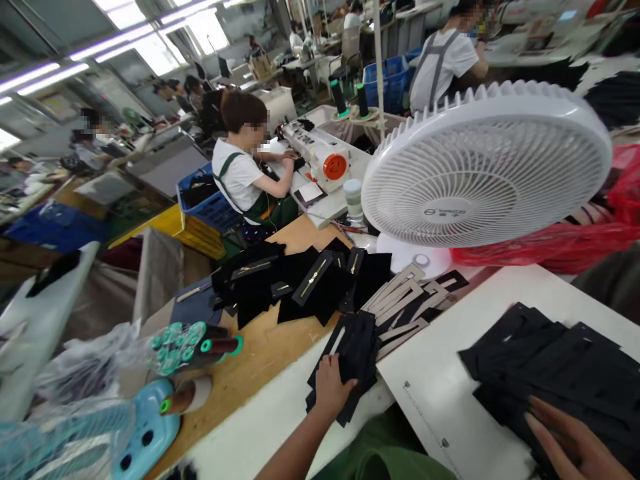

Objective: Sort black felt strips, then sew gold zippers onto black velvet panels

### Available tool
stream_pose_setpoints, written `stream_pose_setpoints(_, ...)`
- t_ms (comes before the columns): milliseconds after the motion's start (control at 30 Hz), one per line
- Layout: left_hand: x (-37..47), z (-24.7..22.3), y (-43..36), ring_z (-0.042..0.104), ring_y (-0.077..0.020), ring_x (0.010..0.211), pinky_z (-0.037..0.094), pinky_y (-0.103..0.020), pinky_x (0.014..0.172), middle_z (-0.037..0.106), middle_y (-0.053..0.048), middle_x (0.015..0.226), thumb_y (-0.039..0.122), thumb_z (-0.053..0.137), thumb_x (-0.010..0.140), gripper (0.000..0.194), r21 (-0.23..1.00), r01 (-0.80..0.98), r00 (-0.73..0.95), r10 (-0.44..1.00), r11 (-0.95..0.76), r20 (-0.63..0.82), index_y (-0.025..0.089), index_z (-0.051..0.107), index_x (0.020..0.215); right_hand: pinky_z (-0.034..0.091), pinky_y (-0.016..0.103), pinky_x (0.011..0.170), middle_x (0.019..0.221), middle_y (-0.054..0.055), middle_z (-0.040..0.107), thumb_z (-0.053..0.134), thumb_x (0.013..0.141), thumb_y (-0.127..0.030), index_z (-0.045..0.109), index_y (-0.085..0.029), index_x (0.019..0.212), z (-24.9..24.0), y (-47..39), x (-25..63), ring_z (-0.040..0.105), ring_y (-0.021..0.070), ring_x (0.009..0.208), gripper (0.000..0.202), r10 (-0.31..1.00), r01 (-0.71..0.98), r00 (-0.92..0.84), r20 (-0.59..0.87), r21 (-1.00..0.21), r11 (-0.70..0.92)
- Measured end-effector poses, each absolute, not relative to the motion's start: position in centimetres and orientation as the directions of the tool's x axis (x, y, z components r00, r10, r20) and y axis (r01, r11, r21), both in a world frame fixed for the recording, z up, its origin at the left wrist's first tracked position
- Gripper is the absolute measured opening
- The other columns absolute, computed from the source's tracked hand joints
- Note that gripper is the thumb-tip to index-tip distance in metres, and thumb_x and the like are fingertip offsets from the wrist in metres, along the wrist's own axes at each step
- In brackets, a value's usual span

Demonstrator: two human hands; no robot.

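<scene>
My left hand [330,388] is closed over the lower part of a stack of black fabric pieces [357,340], thumb splayed to the right. That stack lies where the white table strip meets a raised white board [425,373]. On the board, a larger pile of black fabric pieces [565,360] is fanned out in overlapping layers. My right hand [575,433] is at its lower edge with fingers stretched out, partly cut off by the frame. Beige slotted templates [400,297] lie just beyond the left stack. Further back are black pieces with zippers [315,280].
A large white fan [480,167] stands close at the upper right, by red plastic bags [545,247]. Thread spools [185,347] and a blue plastic stool [150,427] are at the left. Across the table, a person [245,167] works at a sewing machine [320,157].
</scene>
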State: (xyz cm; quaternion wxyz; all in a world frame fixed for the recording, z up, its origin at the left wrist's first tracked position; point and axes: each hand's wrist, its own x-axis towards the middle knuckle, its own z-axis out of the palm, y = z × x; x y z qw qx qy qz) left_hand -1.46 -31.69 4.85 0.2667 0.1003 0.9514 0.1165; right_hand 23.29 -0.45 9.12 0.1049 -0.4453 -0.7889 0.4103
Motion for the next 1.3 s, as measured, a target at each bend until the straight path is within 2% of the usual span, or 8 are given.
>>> stream_pose_setpoints(133, -3.3, 4.9, -33.0, 0.056, -0.0206, 0.096, 0.041, -0.027, 0.082, 0.06, -0.005, 0.1, 0.027, 0.068, 0.068, 0.039, 0.341, 0.096, -0.818, 0.27, 0.935, -0.509, 0.018, 0.057, 0.104, 0.05, 0.046, 0.083, 0.095, 0.011, 0.069, 0.058, 0.061, -0.058, 0.065, -0.026, 0.087, 11.4, -3.7, 17.1, 0.064, 0.0317, 0.086, 0.042, 0.608, 0.597, -0.699, -0.376, -0.776, 0.206)
stream_pose_setpoints(233, -4.6, 5.3, -33.8, 0.055, -0.0192, 0.098, 0.039, -0.027, 0.085, 0.059, -0.003, 0.101, 0.027, 0.065, 0.072, 0.026, 0.352, 0.085, -0.839, 0.257, 0.932, -0.48, 0.02, 0.058, 0.096, 0.048, 0.044, 0.085, 0.095, 0.01, 0.069, 0.057, 0.064, -0.058, 0.067, -0.024, 0.087, 12.1, -6.2, 13.4, 0.064, 0.0295, 0.086, 0.041, 0.458, 0.566, -0.774, -0.436, -0.801, 0.194)
stream_pose_setpoints(433, -3.7, 4.6, -33.8, 0.04, -0.0336, 0.119, 0.03, -0.04, 0.097, 0.046, -0.018, 0.126, 0.045, 0.075, 0.06, 0.08, 0.291, -0.024, -0.891, 0.112, 0.957, -0.44, 0.011, 0.041, 0.124, 0.05, 0.042, 0.074, 0.09, 0.01, 0.066, 0.063, 0.056, -0.056, 0.064, -0.021, 0.085, 9.2, -11.6, 9.1, 0.061, 0.0291, 0.086, 0.045, 0.13, 0.681, -0.707, -0.695, -0.719, -0.139)
stream_pose_setpoints(567, -2.8, 3.5, -33.9, 0.057, -0.031, 0.096, 0.038, -0.038, 0.084, 0.063, -0.012, 0.099, 0.044, 0.075, 0.059, 0.059, 0.337, -0.095, -0.845, 0.102, 0.937, -0.524, 0.013, 0.055, 0.105, 0.051, 0.041, 0.059, 0.072, 0.007, 0.063, 0.068, 0.047, -0.051, 0.059, -0.02, 0.076, 5.6, -16.5, 8.3, 0.063, 0.0279, 0.073, 0.044, -0.008, 0.786, -0.587, -0.809, -0.568, -0.246)
stream_pose_setpoints(800, -3.8, 2.9, -35.9, 0.061, -0.024, 0.083, 0.044, -0.03, 0.072, 0.067, -0.006, 0.084, 0.03, 0.066, 0.069, 0.022, 0.533, -0.202, -0.811, 0.165, 0.822, -0.561, 0.014, 0.061, 0.083, 0.048, 0.037, 0.069, 0.081, 0.008, 0.063, 0.065, 0.053, -0.052, 0.056, -0.02, 0.079, 2.4, -20.3, 6.9, 0.062, 0.0243, 0.084, 0.042, 0.012, 0.784, -0.54, -0.841, -0.509, -0.355)
stream_pose_setpoints(1000, -4.4, 4.0, -36.3, 0.063, -0.0213, 0.079, 0.046, -0.028, 0.069, 0.07, -0.003, 0.082, 0.023, 0.061, 0.071, 0.015, 0.671, -0.239, -0.811, 0.236, 0.701, -0.535, 0.014, 0.064, 0.083, 0.04, 0.029, 0.049, 0.059, 0.003, 0.06, 0.066, 0.054, -0.055, 0.058, -0.019, 0.072, 2.3, -20.4, 5.2, 0.057, 0.02, 0.056, 0.041, 0.041, 0.753, -0.616, -0.787, -0.603, -0.264)
stream_pose_setpoints(1167, -5.4, 6.5, -36.6, 0.06, -0.0234, 0.073, 0.044, -0.032, 0.07, 0.067, -0.003, 0.072, 0.033, 0.057, 0.074, 0.018, 0.693, -0.222, -0.873, 0.177, 0.686, -0.455, 0.016, 0.064, 0.072, 0.039, 0.029, 0.051, 0.049, 0.001, 0.057, 0.066, 0.058, -0.042, 0.053, -0.022, 0.053, 2.2, -19.7, 4.1, 0.055, 0.0183, 0.051, 0.025, 0.095, 0.73, -0.661, -0.744, -0.667, -0.148)
stream_pose_setpoints(1300, -6.3, 8.0, -37.2, 0.06, -0.0263, 0.082, 0.042, -0.035, 0.079, 0.068, -0.006, 0.081, 0.038, 0.054, 0.076, 0.024, 0.713, -0.234, -0.905, 0.12, 0.661, -0.408, 0.017, 0.066, 0.082, 0.039, 0.031, 0.049, 0.045, 0.0, 0.054, 0.061, 0.063, -0.037, 0.05, -0.023, 0.05, 2.0, -19.8, 3.9, 0.052, 0.018, 0.046, 0.022, 0.127, 0.734, -0.657, -0.743, -0.669, -0.115)
